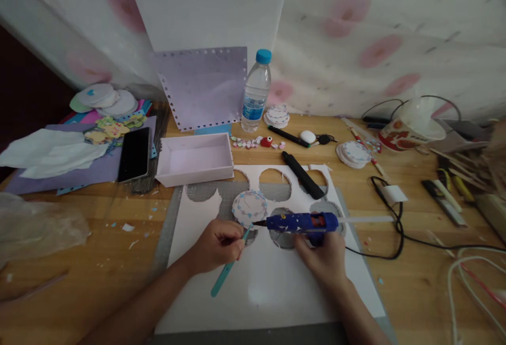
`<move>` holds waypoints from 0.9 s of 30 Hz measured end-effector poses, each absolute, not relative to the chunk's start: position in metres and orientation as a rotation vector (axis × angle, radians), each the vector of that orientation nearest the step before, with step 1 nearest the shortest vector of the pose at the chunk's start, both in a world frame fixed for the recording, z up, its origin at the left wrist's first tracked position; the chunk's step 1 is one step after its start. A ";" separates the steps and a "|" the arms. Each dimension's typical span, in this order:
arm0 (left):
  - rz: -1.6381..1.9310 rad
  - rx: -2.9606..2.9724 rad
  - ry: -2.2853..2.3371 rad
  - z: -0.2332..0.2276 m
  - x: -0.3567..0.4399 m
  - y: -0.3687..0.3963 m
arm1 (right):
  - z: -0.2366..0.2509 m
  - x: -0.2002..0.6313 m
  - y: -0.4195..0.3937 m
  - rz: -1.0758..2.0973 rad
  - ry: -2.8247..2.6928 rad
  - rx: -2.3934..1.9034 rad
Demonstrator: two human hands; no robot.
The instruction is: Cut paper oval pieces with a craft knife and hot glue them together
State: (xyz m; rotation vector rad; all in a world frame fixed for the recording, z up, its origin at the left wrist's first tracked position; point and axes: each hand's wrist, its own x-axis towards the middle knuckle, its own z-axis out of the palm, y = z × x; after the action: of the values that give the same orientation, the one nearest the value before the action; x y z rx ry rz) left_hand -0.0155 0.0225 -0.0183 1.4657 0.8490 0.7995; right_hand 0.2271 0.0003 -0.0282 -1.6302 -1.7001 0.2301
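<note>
Just below the middle of the frame, a blue glue gun (302, 223) is gripped in the right hand (322, 256), fingers curled shut around its handle, its nozzle laid level and aimed left at the lower edge of a round paper disc (249, 207) trimmed with small blue dots. The left hand (216, 244) is closed on a teal stick (228, 267), held like a pen with its tip close beside the nozzle. The disc lies on a white sheet (272, 287) with round holes cut from it, spread over the desk (79, 250).

The glueing would likely be done best if only a small bead were laid at the rim, the nozzle kept just off the paper and the stick used for pressing instead of a fingertip.

Left of centre, a shallow white box (194, 159) is seen, seemingly bare inside. Behind it a clear water bottle (256, 92) with a blue cap is stood upright; how full it is cannot be told. At the right edge a printed cup (411, 124) is tipped on its side.
</note>
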 end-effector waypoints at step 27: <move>0.796 1.480 0.826 -0.021 -0.017 0.023 | -0.031 0.230 -0.001 0.199 -1.723 -1.616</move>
State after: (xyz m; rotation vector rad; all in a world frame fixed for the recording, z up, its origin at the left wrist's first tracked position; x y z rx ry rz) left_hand -0.0167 0.0225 -0.0208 1.4801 0.8260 0.7959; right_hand 0.2303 -0.0010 -0.0309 -1.6162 -1.7231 0.1994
